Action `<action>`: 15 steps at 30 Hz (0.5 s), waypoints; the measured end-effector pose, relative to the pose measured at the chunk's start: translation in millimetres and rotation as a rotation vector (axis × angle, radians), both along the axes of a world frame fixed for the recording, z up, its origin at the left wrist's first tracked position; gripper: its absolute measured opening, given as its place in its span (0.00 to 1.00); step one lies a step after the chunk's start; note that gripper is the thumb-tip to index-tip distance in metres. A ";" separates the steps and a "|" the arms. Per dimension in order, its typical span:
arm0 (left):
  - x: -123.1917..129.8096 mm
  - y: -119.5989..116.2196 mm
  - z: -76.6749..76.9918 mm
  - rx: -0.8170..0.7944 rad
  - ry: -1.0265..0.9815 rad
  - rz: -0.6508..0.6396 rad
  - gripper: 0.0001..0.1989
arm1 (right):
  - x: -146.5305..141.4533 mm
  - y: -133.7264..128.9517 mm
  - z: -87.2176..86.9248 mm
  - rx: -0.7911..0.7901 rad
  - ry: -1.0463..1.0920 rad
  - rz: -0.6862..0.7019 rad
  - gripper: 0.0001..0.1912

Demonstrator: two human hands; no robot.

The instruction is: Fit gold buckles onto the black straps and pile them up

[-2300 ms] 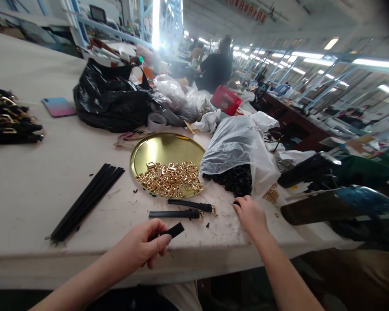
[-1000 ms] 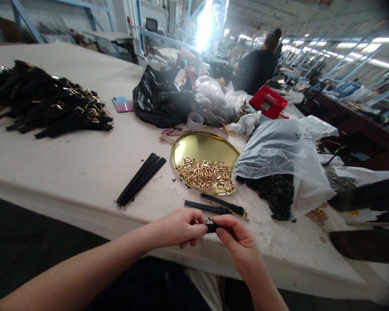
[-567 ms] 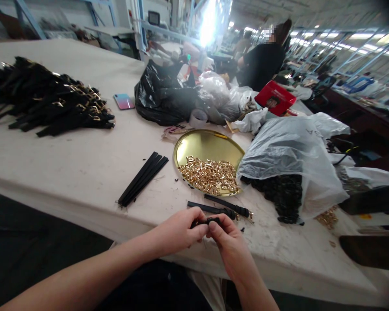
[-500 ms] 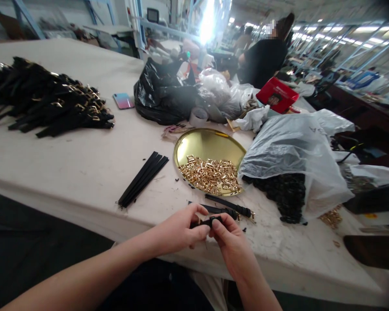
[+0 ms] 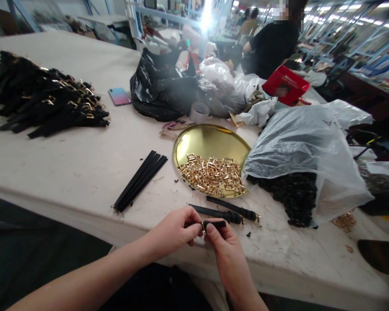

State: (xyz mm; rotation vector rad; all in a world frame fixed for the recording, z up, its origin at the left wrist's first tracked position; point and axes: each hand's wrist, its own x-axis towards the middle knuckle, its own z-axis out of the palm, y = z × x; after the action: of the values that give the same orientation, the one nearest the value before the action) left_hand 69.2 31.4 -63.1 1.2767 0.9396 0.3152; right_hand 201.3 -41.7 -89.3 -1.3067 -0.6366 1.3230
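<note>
A black strap (image 5: 218,223) with a gold buckle (image 5: 204,228) is between my hands, near the table's front edge. My left hand (image 5: 179,229) pinches the strap left of the buckle. Fingers and thumb of my right hand (image 5: 225,246) close on its right part, beside the buckle. Just beyond them, two black straps with gold buckles (image 5: 235,208) lie on the table. Farther back stands a round gold tray (image 5: 197,140) with a heap of gold buckles (image 5: 214,175). Loose black strips (image 5: 141,181) lie left of the tray.
A pile of buckled black straps (image 5: 48,99) and a phone (image 5: 119,96) lie back left. Behind the tray are a black bag (image 5: 158,90) and tape roll (image 5: 199,111). A clear bag (image 5: 294,142) covers black pieces at right. A person (image 5: 272,43) stands beyond.
The gold buckle now shows between my fingers, and more of the strap sticks out above my right hand. The view has shifted slightly.
</note>
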 end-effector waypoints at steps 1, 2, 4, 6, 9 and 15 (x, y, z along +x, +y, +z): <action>-0.4 1.1 0.4 -0.010 0.002 -0.002 0.05 | 1.2 -0.9 0.9 0.025 -0.008 -0.003 0.11; -1.0 1.9 1.1 -0.027 -0.003 -0.004 0.05 | 2.5 -1.7 2.0 0.048 0.005 -0.015 0.15; -2.3 2.4 3.3 -0.067 -0.028 -0.020 0.05 | 4.7 -2.4 4.6 0.059 0.080 -0.033 0.20; -3.3 1.1 6.6 -0.081 -0.060 -0.047 0.05 | 5.7 -2.2 6.9 0.008 0.155 -0.020 0.16; -5.0 -2.2 12.6 0.023 -0.022 -0.094 0.06 | 6.0 -1.5 9.3 -0.070 0.178 0.114 0.14; -13.1 -5.5 18.3 0.417 0.336 -0.172 0.10 | 6.9 -4.7 9.7 -0.126 0.149 0.239 0.15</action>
State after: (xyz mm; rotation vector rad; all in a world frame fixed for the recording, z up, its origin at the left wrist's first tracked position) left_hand 56.0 25.9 -44.9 1.8223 1.0722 0.1668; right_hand 208.2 -46.4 -79.5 -1.2458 -0.6275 1.6626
